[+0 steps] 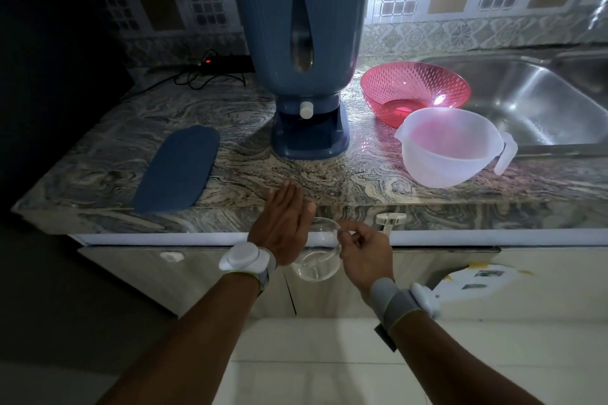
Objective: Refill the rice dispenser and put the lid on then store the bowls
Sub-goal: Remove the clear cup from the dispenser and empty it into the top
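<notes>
Rice dispenser [297, 43] stands lidless on the table [329, 171]; right hand [363, 255] pinches a clear bowl [317, 256], flat-fingered left hand [283, 223] steadying.

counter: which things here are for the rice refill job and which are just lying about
For the job:
rice dispenser
blue lid
pink bowl
white bowl
clear cup

Lying about:
sink
power strip
</notes>
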`<control>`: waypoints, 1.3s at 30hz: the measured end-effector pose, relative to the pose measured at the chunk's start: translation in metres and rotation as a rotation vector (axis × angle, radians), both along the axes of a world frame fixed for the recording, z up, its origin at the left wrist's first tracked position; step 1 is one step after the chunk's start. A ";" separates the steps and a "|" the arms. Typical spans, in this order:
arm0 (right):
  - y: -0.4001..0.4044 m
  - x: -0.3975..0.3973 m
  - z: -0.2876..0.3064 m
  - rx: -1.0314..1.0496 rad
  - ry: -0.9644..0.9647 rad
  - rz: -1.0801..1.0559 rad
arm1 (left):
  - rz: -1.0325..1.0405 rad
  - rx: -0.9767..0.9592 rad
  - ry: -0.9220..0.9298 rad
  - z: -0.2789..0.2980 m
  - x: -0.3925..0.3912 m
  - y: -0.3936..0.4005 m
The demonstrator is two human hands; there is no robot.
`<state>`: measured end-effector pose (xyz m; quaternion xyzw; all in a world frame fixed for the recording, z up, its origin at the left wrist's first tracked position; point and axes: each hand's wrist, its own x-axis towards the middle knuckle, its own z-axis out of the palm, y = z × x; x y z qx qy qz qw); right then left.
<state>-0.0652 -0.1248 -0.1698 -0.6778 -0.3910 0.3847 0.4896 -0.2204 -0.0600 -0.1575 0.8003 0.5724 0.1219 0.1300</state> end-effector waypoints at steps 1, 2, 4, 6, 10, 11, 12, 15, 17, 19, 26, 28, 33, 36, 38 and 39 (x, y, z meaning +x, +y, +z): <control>0.000 0.000 0.000 -0.001 0.005 -0.015 | -0.011 -0.002 -0.014 -0.001 0.002 -0.004; 0.001 0.000 0.000 0.000 0.004 -0.023 | -0.020 0.001 -0.031 -0.001 0.004 -0.008; 0.002 0.001 0.000 0.001 -0.007 -0.033 | -0.034 0.014 -0.066 -0.002 0.006 -0.014; 0.003 0.003 0.000 0.001 -0.028 -0.043 | -0.049 0.020 -0.076 -0.002 0.007 -0.019; 0.002 0.007 0.000 0.009 -0.010 -0.047 | -0.077 0.027 -0.072 -0.001 0.007 -0.030; 0.002 0.008 0.000 0.010 -0.008 -0.049 | -0.083 0.028 -0.075 -0.001 0.008 -0.032; 0.002 0.008 0.000 0.008 -0.012 -0.048 | -0.090 0.028 -0.071 -0.001 0.008 -0.035; 0.001 0.009 0.001 0.018 -0.015 -0.048 | -0.118 0.043 -0.038 -0.002 0.009 -0.044; 0.001 0.010 0.002 0.020 -0.006 -0.051 | -0.144 0.068 -0.020 -0.001 0.008 -0.048; 0.001 0.011 0.002 0.021 0.000 -0.049 | -0.155 0.086 -0.057 0.001 0.009 -0.051; 0.003 0.017 -0.002 0.052 -0.033 -0.028 | 0.002 0.082 -0.254 0.021 0.011 -0.015; 0.006 0.018 -0.004 0.052 -0.024 -0.031 | 0.098 0.092 -0.279 0.025 0.010 0.008; 0.009 0.022 -0.008 0.055 0.002 -0.020 | 0.313 0.036 -0.226 0.023 0.002 0.053; 0.013 0.026 -0.008 0.069 -0.015 -0.016 | 0.307 0.015 -0.135 0.018 0.007 0.061; 0.014 0.027 -0.008 0.074 -0.036 -0.011 | 0.266 0.018 -0.089 0.015 0.010 0.060; 0.014 0.027 -0.008 0.074 -0.038 -0.010 | 0.229 0.026 -0.066 0.013 0.012 0.059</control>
